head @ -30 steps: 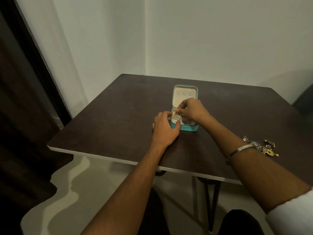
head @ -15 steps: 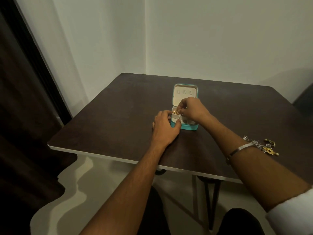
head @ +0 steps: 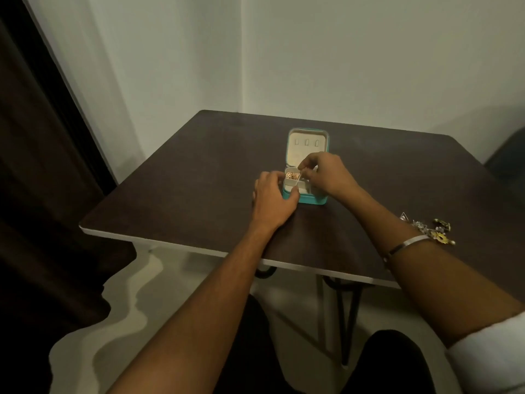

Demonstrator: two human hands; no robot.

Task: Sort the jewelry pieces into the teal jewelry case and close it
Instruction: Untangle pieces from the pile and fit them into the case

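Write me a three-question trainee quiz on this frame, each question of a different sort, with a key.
1. True or false: the lid of the teal case is closed.
2. Where does the loose pile of jewelry lie? A) inside the lid B) on the table beside the right forearm C) on the floor
3. Fill in: the left hand holds the case at its ____ side.

Key: 1 false, the lid stands open. 2 B. 3 left; the right hand works over the compartments, where a gold piece lies.

Matt dark wood-look table [head: 199, 177], teal case [head: 315, 199] with pale soft-looking lining, shiny metal jewelry pile [head: 431, 227]
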